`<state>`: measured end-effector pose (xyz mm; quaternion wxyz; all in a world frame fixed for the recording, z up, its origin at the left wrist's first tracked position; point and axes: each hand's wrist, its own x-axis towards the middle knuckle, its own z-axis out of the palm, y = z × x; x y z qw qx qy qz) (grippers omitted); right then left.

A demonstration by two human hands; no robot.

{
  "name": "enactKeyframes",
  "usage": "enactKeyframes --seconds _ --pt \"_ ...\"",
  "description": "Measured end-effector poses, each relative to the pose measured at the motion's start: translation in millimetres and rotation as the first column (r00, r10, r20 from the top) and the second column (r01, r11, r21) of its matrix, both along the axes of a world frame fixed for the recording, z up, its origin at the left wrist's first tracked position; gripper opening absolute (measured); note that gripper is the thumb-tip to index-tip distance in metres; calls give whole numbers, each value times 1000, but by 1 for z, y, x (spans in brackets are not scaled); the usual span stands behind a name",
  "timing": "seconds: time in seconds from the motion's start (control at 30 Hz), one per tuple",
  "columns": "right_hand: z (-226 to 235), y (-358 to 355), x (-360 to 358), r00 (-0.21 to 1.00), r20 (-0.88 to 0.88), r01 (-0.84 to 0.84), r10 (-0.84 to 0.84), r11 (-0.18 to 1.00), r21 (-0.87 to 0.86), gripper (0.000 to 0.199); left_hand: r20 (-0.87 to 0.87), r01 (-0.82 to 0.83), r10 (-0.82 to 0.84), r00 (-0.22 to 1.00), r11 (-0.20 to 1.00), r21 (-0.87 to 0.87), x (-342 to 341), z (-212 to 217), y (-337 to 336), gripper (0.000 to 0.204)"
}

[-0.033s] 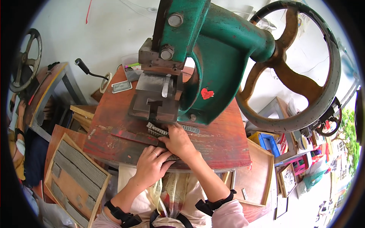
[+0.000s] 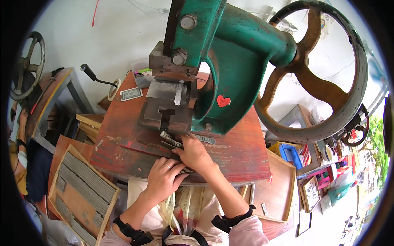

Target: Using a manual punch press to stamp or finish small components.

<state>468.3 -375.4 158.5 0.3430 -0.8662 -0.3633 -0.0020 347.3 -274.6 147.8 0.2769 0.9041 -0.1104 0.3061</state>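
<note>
At the front edge of the red-brown table, my left hand [image 2: 161,179] is closed round a small bundle of thin ridged strips [image 2: 187,169], only whose ends show between finger and thumb. A ring sits on one finger. My right hand [image 2: 193,152] reaches just beyond it, its fingers curled down at the end of a short grey ridged strip [image 2: 170,140]; the fingertips are partly hidden. That strip lies tilted in front of the press's dark metal die block [image 2: 172,117]. Right of my fingers another toothed grey strip [image 2: 205,139] lies flat on the table.
A green hand press [image 2: 246,65] with a big handwheel [image 2: 328,86] rises over the table [image 2: 119,123]. On the left leans a wooden tray [image 2: 84,192] of grey strips; another wooden tray [image 2: 273,188] stands at right. A flat bar [image 2: 143,149] lies before the press. A person's arm [image 2: 20,131] shows far left.
The grey ridged strips by my right fingers have shifted and tilted slightly. Both my hands stay almost where they were.
</note>
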Motion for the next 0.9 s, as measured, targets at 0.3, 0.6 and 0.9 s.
enactKeyframes --seconds 0.3,0.6,0.9 --pt "15 -65 0 954 167 264 -247 961 -86 28 -15 15 -15 1000 1000 5 0 -2 5 27" --pt "4 -55 1 968 133 216 -211 976 -25 35 -58 30 -30 998 1000 -10 -1 0 6 34" --pt "20 -106 -38 939 -46 342 -340 936 83 30 -147 63 -90 985 982 -179 -3 4 11 48"
